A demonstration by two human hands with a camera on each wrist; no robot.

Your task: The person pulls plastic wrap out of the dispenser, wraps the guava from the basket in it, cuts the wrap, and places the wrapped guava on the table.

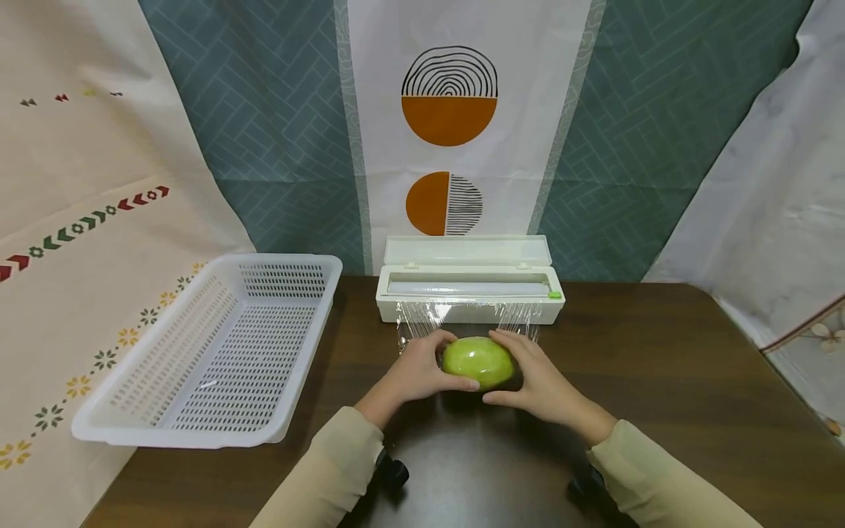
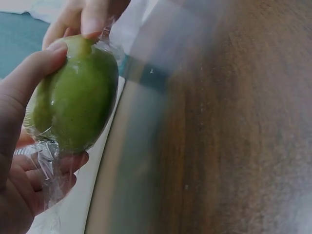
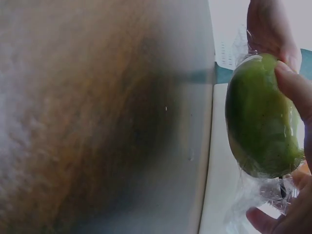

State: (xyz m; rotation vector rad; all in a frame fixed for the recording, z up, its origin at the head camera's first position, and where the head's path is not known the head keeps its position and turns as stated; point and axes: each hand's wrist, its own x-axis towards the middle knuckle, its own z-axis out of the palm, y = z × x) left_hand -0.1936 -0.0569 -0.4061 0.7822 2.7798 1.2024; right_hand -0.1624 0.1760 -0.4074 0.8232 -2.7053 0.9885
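A smooth, glossy, oval green fruit (image 1: 477, 361) is between my two hands, with clear cling film (image 2: 48, 168) around it, bunched at its ends. My left hand (image 1: 422, 370) grips the left end, its thumb along the near side. At the other end my right hand (image 1: 538, 381) holds the fruit between thumb and fingers. In the right wrist view the fruit (image 3: 261, 117) shows film crumpled near a dark stem-like bit. Right behind the hands stands a white cling film dispenser (image 1: 470, 314), lid up, with wrinkled film hanging down its front.
A white perforated plastic basket (image 1: 284, 400) sits at the left of the dark wooden table (image 1: 660, 352). Patterned cloths (image 1: 284, 110) hang behind the table and at both sides. A small green slider (image 1: 554, 295) is on the dispenser's right front edge.
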